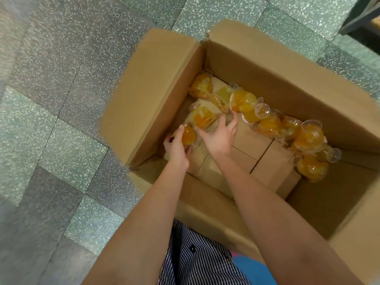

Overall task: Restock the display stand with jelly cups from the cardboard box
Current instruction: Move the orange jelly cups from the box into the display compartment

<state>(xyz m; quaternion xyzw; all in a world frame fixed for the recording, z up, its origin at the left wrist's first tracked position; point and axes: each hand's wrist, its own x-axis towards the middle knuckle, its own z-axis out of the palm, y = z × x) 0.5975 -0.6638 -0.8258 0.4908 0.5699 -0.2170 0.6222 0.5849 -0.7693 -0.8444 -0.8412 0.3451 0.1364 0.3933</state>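
An open cardboard box [257, 64] stands on the floor below me. Several orange jelly cups with clear stems lie along its far and right walls, such as one [243, 101] at the back and one [310, 138] at the right. Both my arms reach into the box's left side. My left hand [175, 148] is closed around an orange jelly cup [188, 135]. My right hand [219, 136] has its fingers spread against another jelly cup [202, 116] lying just beyond it. The display stand is out of view.
The box's left flap [156, 89] stands up beside my left hand. Brown cardboard packs [257, 153] cover the box bottom. Green speckled floor tiles [61, 99] surround the box. A dark edge of furniture [362, 19] shows at the top right.
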